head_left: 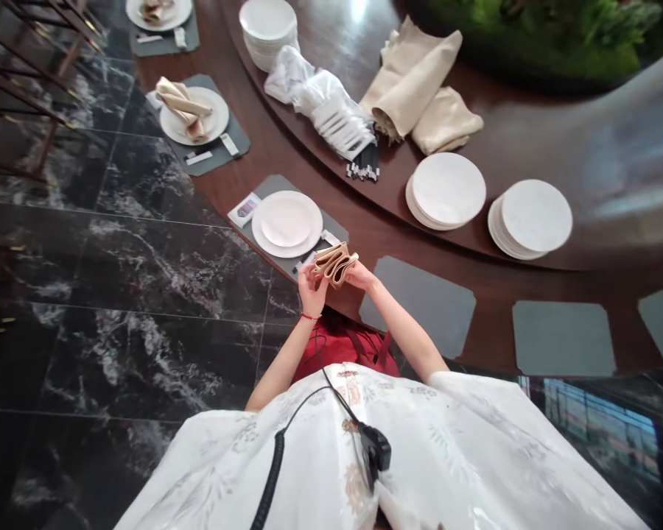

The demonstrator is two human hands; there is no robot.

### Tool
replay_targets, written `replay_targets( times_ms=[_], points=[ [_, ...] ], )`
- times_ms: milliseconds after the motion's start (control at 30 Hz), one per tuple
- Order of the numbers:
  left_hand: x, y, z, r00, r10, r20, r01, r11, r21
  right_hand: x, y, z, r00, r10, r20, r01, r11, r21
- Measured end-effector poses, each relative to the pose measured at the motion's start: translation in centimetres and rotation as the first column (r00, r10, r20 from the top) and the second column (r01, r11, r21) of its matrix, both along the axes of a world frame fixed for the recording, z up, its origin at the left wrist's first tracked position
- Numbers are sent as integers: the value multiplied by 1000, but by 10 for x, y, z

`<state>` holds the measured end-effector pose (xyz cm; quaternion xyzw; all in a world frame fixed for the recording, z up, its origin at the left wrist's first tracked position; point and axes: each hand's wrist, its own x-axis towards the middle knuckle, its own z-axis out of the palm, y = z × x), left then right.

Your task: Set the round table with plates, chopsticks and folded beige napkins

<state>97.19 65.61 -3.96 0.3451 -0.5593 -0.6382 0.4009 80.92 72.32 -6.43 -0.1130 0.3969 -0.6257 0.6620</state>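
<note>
The left-hand grip and right-hand grip are closed on opposite ends of a pleated tan cloth napkin, pinching its folds together. The napkin sits above the edge of the dark wood worktop, just beside a grey placemat bearing stacked white plates. A bare grey placemat lies to the right, and further in stand round white plate stacks.
</note>
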Motion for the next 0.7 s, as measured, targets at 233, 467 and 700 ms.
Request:
replay_targets(
  times_ms=[233, 467, 700],
  points=[
    [18, -132, -49, 967, -192, 166, 159, 968, 195, 2, -135, -34, 996, 92, 1, -92, 987, 129],
    [-3, -226, -98, 917, -152, 369, 182, 982, -49, 33, -207, -70, 954, -188, -236, 254, 921, 296],
    [-13, -254, -128, 864, -173, 473, 242, 966, -88, 15, -190, -69, 630, -30, -776, 519, 759, 393]
  ],
)
